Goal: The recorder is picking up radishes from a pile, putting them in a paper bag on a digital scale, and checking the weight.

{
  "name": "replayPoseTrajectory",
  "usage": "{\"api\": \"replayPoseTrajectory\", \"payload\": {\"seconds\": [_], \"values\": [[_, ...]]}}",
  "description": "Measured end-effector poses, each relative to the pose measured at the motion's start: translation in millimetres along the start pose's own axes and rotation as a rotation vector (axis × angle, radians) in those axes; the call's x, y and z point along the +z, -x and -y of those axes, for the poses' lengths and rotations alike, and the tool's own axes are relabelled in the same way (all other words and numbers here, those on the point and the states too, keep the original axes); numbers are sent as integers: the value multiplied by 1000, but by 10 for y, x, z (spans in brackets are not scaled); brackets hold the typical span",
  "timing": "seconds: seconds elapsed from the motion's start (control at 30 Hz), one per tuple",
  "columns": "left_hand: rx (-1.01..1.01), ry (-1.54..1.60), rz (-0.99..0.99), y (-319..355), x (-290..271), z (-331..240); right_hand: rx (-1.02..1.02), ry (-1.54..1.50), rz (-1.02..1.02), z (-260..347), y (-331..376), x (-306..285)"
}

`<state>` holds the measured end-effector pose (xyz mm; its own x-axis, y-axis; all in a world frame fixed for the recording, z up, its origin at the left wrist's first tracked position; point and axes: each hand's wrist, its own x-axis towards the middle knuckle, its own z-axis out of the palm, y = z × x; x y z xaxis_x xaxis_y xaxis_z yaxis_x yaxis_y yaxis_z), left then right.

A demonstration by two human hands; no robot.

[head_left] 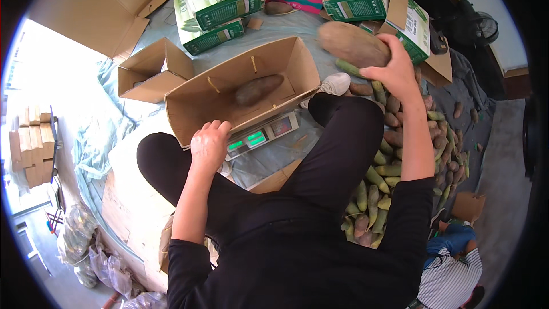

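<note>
Open-topped box [234, 73], free from above; tuber [260, 90] inside

The print on the green cartons [231, 9] and the scale display [257, 138] is too small to read.

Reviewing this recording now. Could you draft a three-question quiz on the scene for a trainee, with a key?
1. What is the right hand holding?
2. True or false: no vegetable shows inside the open brown cardboard box.
3. Where is the left hand? A) on a white shoe; B) at the box's near edge; C) on a black fan.

Key:
1. A large, oblong brown vegetable.
2. False: a dark brown oblong vegetable lies inside.
3. B.
</note>
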<state>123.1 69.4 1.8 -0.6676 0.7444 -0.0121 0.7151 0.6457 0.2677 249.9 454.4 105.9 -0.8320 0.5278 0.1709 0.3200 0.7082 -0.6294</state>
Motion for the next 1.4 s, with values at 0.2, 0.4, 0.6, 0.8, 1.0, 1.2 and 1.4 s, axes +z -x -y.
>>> {"api": "replayPoseTrajectory", "payload": {"seconds": [0.2, 0.4, 0.6, 0.8, 1.0, 1.2, 1.4], "values": [[31, -26, -5, -7, 16, 43, -344, 206, 189, 636, -210, 860], [40, -3, -39, -14, 9, 25, -374, 472, 517, 725, -188, 1698], [39, -40, -36, -39, 10, -13, -242, 432, 453, 595, -129, 1785], [61, -33, -42, -16, 35, -61, -149, -51, 361, 228, -215, 877], [43, -30, -31, -7, 59, -74, 160, -74, 38, -858, 398, 204], [40, -34, -34, -9, 101, -78, 491, 106, 84, -2147, 1720, 742], [8, -71, -40, -28, 147, -90, 686, 343, 711, -2719, 3308, 1989]]}}
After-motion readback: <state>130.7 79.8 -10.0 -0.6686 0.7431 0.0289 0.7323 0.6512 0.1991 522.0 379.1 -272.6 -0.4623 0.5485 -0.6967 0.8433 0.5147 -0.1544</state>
